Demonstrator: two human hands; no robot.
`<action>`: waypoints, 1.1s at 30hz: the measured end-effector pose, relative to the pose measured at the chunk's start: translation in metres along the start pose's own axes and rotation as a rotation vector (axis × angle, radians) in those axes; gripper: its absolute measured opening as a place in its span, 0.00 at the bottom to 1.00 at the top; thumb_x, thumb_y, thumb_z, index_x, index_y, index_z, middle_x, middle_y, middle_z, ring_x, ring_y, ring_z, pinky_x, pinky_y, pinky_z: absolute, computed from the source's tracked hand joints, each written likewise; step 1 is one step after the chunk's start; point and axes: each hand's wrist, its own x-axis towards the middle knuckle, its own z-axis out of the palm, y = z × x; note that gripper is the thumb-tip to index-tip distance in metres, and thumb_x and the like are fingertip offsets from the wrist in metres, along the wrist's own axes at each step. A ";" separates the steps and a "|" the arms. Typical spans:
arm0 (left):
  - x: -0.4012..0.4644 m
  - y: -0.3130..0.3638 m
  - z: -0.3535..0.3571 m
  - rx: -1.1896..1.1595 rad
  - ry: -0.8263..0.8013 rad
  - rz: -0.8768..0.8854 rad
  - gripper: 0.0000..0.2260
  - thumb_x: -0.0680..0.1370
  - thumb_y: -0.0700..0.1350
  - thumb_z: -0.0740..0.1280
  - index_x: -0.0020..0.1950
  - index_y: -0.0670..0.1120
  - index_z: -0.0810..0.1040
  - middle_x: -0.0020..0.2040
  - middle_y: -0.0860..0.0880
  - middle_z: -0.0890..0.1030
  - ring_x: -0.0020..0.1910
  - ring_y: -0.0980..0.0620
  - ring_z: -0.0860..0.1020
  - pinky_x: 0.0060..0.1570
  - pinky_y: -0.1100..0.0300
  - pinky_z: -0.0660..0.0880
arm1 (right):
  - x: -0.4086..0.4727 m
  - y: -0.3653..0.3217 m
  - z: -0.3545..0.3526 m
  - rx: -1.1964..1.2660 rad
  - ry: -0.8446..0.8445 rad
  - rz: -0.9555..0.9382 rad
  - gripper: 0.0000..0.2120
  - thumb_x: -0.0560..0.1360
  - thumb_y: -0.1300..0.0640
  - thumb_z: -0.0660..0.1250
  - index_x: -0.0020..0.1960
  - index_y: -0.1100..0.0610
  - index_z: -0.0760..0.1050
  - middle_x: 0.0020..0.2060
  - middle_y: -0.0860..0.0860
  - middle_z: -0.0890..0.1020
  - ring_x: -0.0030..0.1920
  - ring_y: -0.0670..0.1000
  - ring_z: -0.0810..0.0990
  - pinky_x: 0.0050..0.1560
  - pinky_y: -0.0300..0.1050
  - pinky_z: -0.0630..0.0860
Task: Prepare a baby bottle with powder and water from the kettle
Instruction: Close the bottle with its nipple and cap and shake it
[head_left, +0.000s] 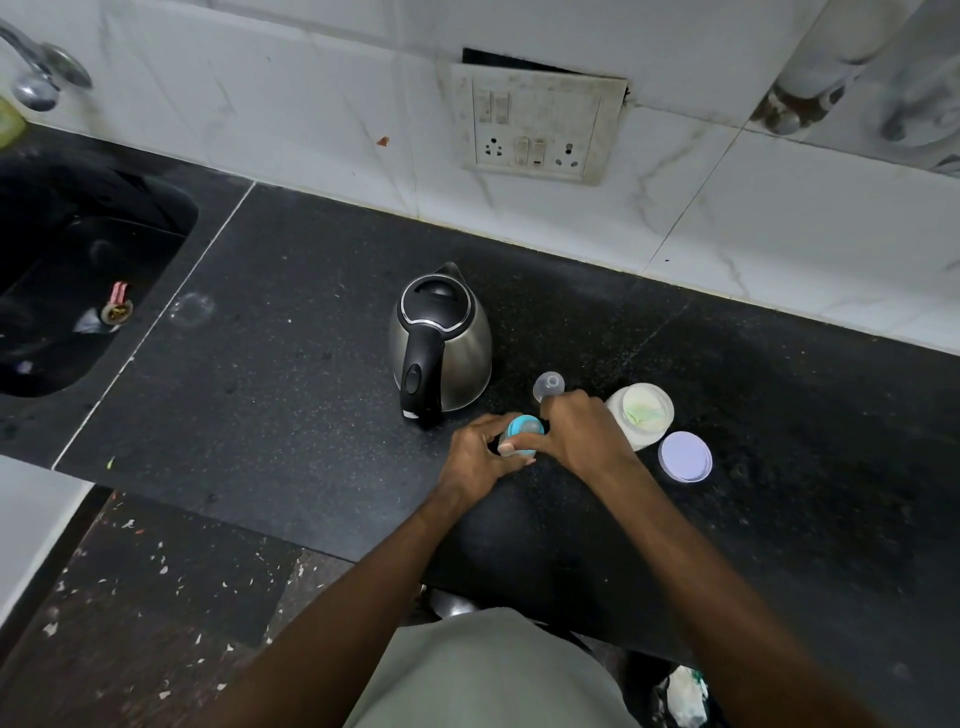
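Note:
The baby bottle, with a blue collar and a clear teat on top, stands on the black counter between my hands. My left hand wraps the bottle's body from the left. My right hand grips the blue collar from the right, thumb across its front. A steel kettle with a black lid and handle stands just behind, lid down. The open powder jar sits to the right, pale powder showing inside. Its lilac lid lies flat beside it. A clear bottle cap rests behind my right hand.
A dark sink is sunk into the counter at the left, with a tap above it. A wall socket plate sits on the white tiles behind the kettle. The counter's front edge runs just below my wrists.

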 end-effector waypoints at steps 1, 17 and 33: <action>0.000 0.000 0.000 -0.003 -0.004 -0.011 0.26 0.70 0.43 0.83 0.67 0.51 0.84 0.56 0.53 0.83 0.55 0.56 0.83 0.58 0.63 0.78 | -0.001 0.001 -0.001 0.052 -0.017 -0.022 0.28 0.69 0.32 0.74 0.49 0.56 0.74 0.45 0.53 0.81 0.43 0.56 0.81 0.42 0.50 0.76; 0.000 0.001 -0.002 0.028 -0.016 -0.024 0.29 0.70 0.41 0.83 0.69 0.49 0.82 0.60 0.52 0.83 0.60 0.55 0.83 0.64 0.55 0.80 | -0.005 -0.012 -0.026 0.083 -0.161 -0.051 0.17 0.77 0.58 0.73 0.63 0.59 0.76 0.56 0.58 0.82 0.57 0.59 0.82 0.53 0.50 0.79; 0.000 0.003 -0.001 0.047 -0.004 0.007 0.25 0.70 0.42 0.83 0.66 0.51 0.85 0.55 0.50 0.84 0.53 0.56 0.83 0.54 0.68 0.76 | 0.001 -0.016 -0.021 -0.164 -0.113 0.011 0.33 0.72 0.26 0.67 0.48 0.59 0.75 0.51 0.59 0.82 0.50 0.61 0.82 0.43 0.49 0.71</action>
